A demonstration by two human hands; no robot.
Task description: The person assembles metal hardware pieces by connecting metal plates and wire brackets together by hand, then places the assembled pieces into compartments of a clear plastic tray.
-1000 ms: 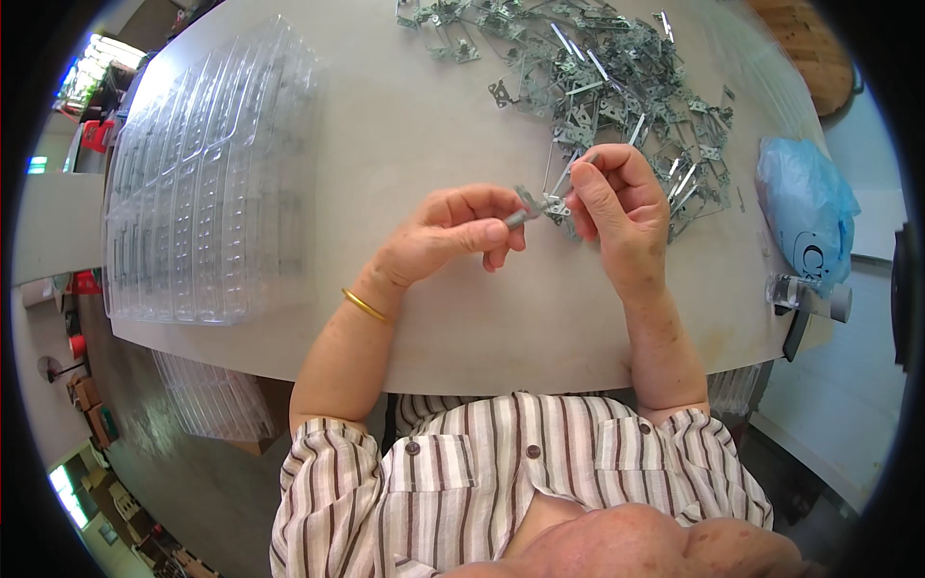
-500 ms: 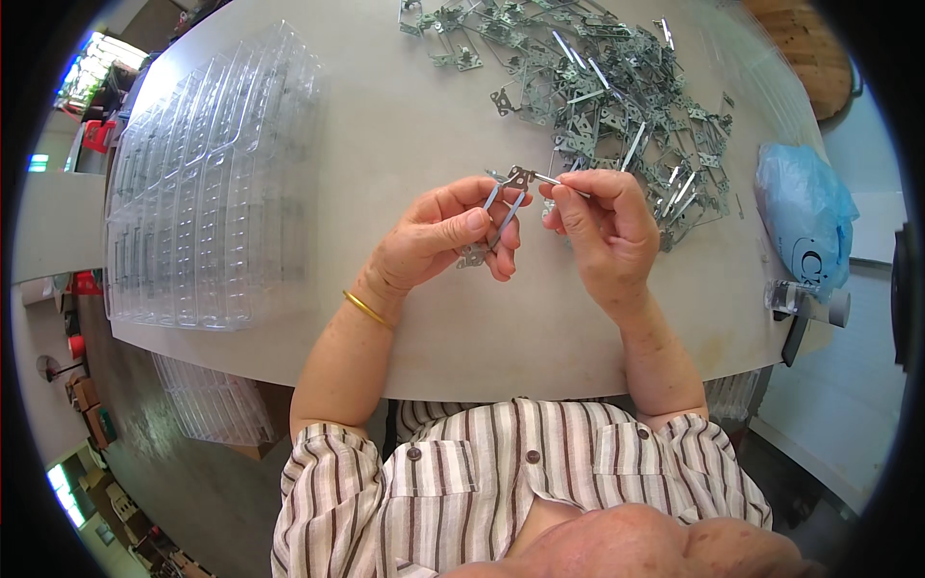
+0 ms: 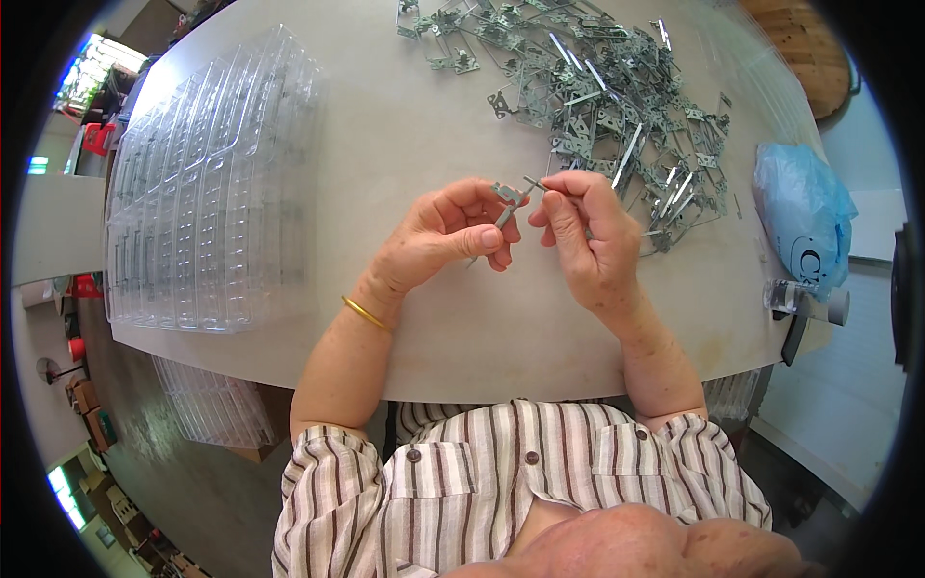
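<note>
My left hand (image 3: 445,234) is closed on a small metal linkage bracket (image 3: 508,195), a punched plate joined to narrow bars, pinched between thumb and fingers. My fingers cover much of the bracket. Just right of it, my right hand (image 3: 595,239) pinches a thin metal rod (image 3: 533,183). The rod's tip lies close by the bracket's upper end; whether they touch I cannot tell. Beyond both hands, a loose heap of similar metal brackets (image 3: 617,111) spreads over the far right of the table.
Clear plastic trays (image 3: 212,202) stand stacked on the table's left. At the right edge are a light blue plastic bag (image 3: 802,207) and a clear bottle (image 3: 800,299) lying down. More clear trays (image 3: 207,395) sit below the pale table (image 3: 501,356) at the left.
The bracket has turned in my left hand, so its bars now show more edge-on. My right hand has shifted slightly left, and the rod's angle has changed.
</note>
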